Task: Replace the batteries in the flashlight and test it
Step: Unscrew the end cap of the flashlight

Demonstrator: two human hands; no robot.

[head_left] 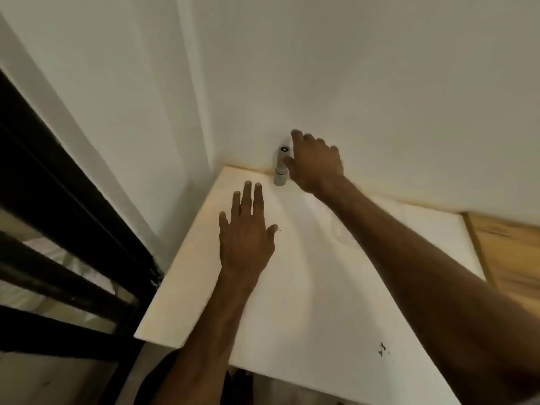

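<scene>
- Grey, the flashlight [281,166] stands upright at the far edge of the table [292,287], against the wall [380,83], just left of the right hand [317,165].
- Its top carries a dark round button or ring; its wider base sits on the tabletop.
- That hand reaches forward with fingers spread loosely around the flashlight's upper part; the index finger is up beside its top and the thumb is near or touching its body. I cannot tell whether it actually grips it.
- Nearer the person and to the flashlight's left, the left hand [248,229] hovers palm down with fingers extended and slightly apart, holding nothing; whether it touches the table is unclear.
- Both forearms are bare.
- A dark frame [73,229] with black bars stands left of the left hand, past the table's edge.
- A wooden surface [511,258] lies to the right of the right forearm.
- A few small dark specks [382,349] mark the tabletop beneath the right forearm.
</scene>
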